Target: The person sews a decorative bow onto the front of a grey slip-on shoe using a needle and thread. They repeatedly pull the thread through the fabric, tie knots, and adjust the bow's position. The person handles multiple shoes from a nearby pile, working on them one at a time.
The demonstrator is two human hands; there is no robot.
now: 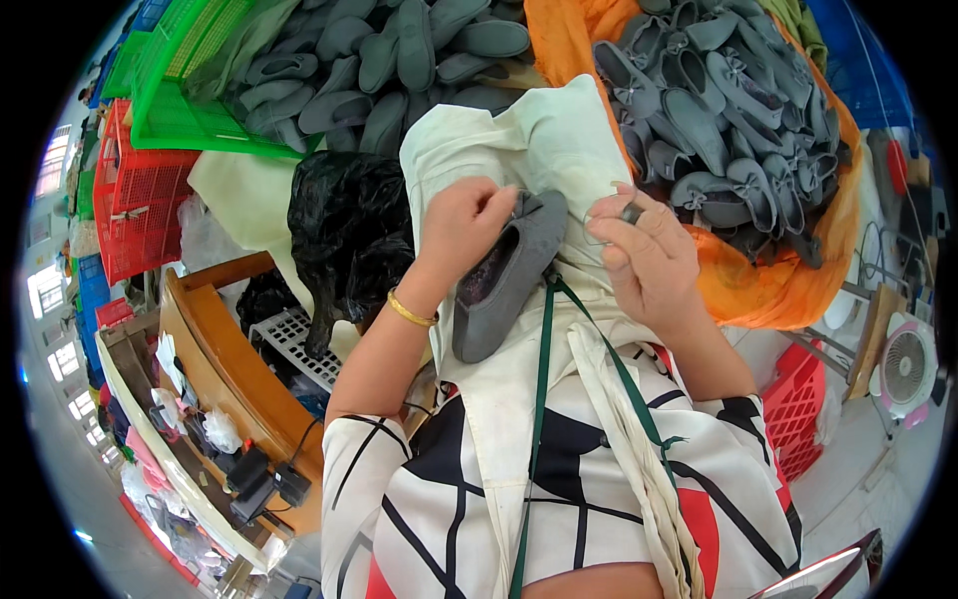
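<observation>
We look down at our lap, cream cloth (539,140) spread over it. Behind it: a heap of grey shoes on orange fabric (798,280) at right, more grey shoes in a green crate (180,110) at left. One grey shoe (509,275) lies on the cloth btwn both hands. Left hand (464,225) grip is clenched on the shoe's toe end w/ its bow. Right hand (649,255) pinches a small dark piece (632,212), thin thread looping beside it. Best, we judge: hold the toe steady, thread taut, stitch close to the bow.
</observation>
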